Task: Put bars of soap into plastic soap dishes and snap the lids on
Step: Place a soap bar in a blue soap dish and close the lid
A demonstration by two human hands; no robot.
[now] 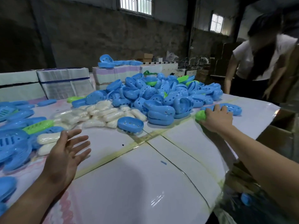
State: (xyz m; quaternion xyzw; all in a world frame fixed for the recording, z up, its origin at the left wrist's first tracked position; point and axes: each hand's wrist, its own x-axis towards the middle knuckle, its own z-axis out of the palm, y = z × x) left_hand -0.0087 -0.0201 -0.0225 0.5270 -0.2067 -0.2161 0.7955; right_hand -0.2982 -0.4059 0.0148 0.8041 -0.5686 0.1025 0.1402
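Second person in white top (pixel 252 62) beyond table's far right corner; barred windows (pixel 135 4) high in wall; cardboard boxes (pixel 145 57) behind.

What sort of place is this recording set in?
Likely a warehouse or small packing workshop: a heap of blue soap dishes beside wrapped soap bars, cardboard boxes, bare walls with barred windows.

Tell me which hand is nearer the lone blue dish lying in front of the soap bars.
Left. The left hand, open, hovers just short of the blue dish, to its near left. The right hand grips a green piece farther off to its right.
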